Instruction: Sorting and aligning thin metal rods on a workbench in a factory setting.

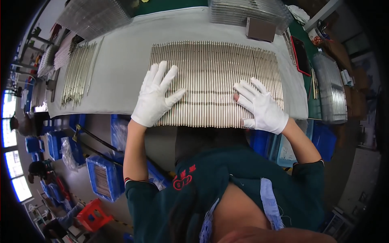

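Note:
Many thin silvery metal rods [210,83] lie side by side in one flat layer on the white-covered table, their ends near its front edge. My left hand [154,95], in a white glove, rests with fingers spread on the left side of the layer. Over the right part lies my right hand [261,106], also gloved, its fingers apart and flat on the rods; some fingertips show bare out of the glove. Neither hand grips anything.
Loose rods [79,71] lie in a bunch at the left. Clear plastic trays [95,18] stand at the back left, more trays [249,14] at the back right by a brown block [260,29]. A red-edged phone [300,56] lies right. Blue crates [104,176] stand below.

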Demonstrator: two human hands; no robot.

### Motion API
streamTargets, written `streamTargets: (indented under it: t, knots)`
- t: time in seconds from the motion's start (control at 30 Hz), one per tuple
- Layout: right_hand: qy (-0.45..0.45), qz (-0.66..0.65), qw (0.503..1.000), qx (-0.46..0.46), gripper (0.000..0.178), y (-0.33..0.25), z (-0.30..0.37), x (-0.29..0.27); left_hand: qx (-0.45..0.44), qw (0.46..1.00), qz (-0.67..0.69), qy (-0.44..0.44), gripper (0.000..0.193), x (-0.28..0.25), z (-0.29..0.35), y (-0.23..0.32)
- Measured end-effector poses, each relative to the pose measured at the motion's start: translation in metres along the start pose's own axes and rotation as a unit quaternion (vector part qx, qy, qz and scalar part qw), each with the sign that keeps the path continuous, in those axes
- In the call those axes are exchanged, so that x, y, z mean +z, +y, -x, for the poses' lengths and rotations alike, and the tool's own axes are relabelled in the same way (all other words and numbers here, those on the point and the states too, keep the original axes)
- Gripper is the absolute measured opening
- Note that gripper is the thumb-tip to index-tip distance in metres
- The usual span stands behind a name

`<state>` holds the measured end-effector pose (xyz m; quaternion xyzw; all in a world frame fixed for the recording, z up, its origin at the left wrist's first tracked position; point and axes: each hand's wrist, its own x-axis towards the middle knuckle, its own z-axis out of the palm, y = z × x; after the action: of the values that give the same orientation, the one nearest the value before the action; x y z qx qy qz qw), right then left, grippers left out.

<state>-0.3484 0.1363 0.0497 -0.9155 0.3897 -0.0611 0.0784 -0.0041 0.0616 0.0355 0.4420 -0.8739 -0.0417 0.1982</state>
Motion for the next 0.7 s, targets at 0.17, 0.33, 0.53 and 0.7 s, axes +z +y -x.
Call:
streamTargets:
  t: [0.17, 0.33, 0.53, 0.7]
  knots:
    - [0.042, 0.038, 0.998, -0.014, 0.071, 0.048, -0.101, 0.025, 0.111, 0.99, -0.052, 0.072, 0.045, 0.037, -0.058, -0.091]
    - [0.108, 0.026, 0.988, 0.107, 0.061, 0.048, -0.177, 0.032, -0.067, 0.996, 0.037, 0.043, 0.039, 0.045, -0.095, -0.076]
    - [0.145, 0.057, 0.965, 0.211, 0.055, 0.043, -0.2, 0.034, -0.07, 0.997, -0.004, 0.016, 0.042, 0.046, -0.108, -0.08]
    - [0.165, 0.054, 0.952, 0.252, 0.057, 0.037, -0.195, 0.038, -0.065, 0.997, -0.047, -0.012, 0.052, 0.044, -0.111, -0.079]
